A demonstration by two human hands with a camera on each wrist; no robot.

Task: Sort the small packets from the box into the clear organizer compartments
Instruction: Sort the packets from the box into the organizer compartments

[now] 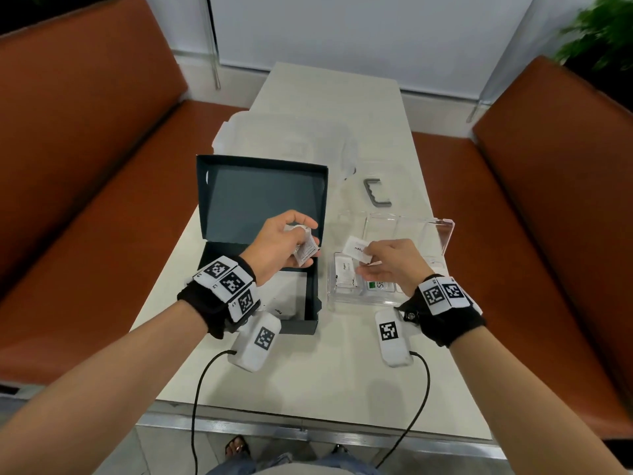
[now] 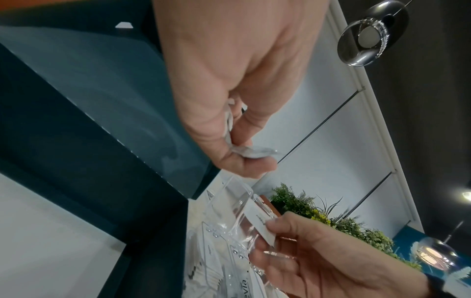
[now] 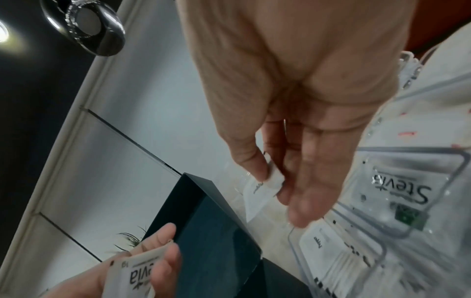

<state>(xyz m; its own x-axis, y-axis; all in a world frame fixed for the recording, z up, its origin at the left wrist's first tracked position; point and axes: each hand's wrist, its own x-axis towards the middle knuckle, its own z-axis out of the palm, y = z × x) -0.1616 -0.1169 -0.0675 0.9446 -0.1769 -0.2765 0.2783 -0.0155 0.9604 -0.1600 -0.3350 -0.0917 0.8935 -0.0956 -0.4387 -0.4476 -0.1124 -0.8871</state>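
A dark teal box [image 1: 310, 299] stands open on the table, lid up, with a white packet [image 1: 278, 311] lying inside. Above it my left hand [image 1: 291, 240] grips a small stack of white packets [image 1: 305, 250], printed "Stevia" in the right wrist view [image 3: 135, 272]. To the right sits the clear organizer [image 1: 442, 231]. My right hand [image 1: 368, 260] pinches one white packet [image 1: 356, 250] over its near-left compartment, where white packets [image 1: 344, 274] lie. A green-marked Stevia packet [image 1: 378, 286] lies in the neighbouring compartment.
A clear lidded container [image 1: 284, 138] stands behind the box. A grey metal handle [image 1: 375, 193] lies on the white table [image 1: 342, 365] beyond the organizer. Orange bench seats [image 1: 85, 200] flank the table on both sides.
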